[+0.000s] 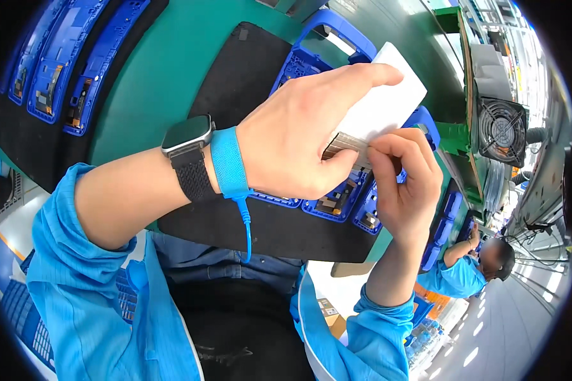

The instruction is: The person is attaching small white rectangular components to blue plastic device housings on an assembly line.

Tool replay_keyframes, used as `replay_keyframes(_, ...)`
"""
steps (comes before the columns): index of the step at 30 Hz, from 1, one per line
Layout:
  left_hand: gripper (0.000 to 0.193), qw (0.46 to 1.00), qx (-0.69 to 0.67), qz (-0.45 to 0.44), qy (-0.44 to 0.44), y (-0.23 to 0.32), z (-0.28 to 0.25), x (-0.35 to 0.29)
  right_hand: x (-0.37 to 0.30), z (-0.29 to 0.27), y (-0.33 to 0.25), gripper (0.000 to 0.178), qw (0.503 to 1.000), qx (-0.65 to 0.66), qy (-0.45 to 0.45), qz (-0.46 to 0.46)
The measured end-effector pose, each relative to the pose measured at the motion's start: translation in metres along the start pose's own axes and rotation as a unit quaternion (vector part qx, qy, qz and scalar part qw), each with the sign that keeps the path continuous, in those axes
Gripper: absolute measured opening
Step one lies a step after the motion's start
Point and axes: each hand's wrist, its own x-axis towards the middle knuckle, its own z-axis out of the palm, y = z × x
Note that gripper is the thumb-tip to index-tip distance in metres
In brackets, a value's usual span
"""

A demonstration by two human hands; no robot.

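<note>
Left hand (299,124) is right up near the lens, above a green workbench (146,101), a black mat (225,89) on that, plus some open blue plastic housings (300,65) with small parts (330,202) inside. It's got hold of a white sheet (391,95), index finger on top, up over the housings. Right hand (410,181) has thumb and index tips pinched together at the sheet's near edge, beside some thin gray-brown strips (348,145), though I can't tell if anything's between them.
</note>
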Motion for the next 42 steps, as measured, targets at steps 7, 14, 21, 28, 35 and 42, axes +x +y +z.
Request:
replay_keyframes(7, 0.069, 1.000, 0.002, 0.008, -0.010, -0.002, -0.002, 0.001, 0.007, -0.004, 0.004, 0.008, 0.997, 0.013, -0.075, -0.006)
replay_keyframes(14, 0.072, 1.000, 0.025, -0.004, -0.011, 0.000, -0.002, 0.001, 0.005, 0.012, 0.000, 0.014, 0.997, -0.055, -0.060, 0.003)
replay_keyframes(21, 0.075, 0.995, 0.096, -0.015, -0.007, 0.006, -0.002, 0.001, 0.009, 0.020, 0.016, 0.002, 0.989, -0.082, 0.097, 0.072)
replay_keyframes(28, 0.065, 0.940, 0.151, 0.218, 0.216, -0.033, -0.032, 0.028, 0.009, -0.002, -0.016, 0.009, 0.988, 0.103, -0.116, 0.016)
replay_keyframes(35, 0.064, 0.955, 0.166, 0.155, 0.189, -0.029, -0.036, 0.025, 0.026, 0.039, -0.031, 0.005, 0.971, 0.105, -0.213, -0.036)
replay_keyframes(42, 0.058, 0.955, -0.207, -0.108, 0.182, 0.001, -0.044, 0.028, 0.039, 0.048, -0.031, 0.004, 0.964, 0.071, -0.253, -0.039)
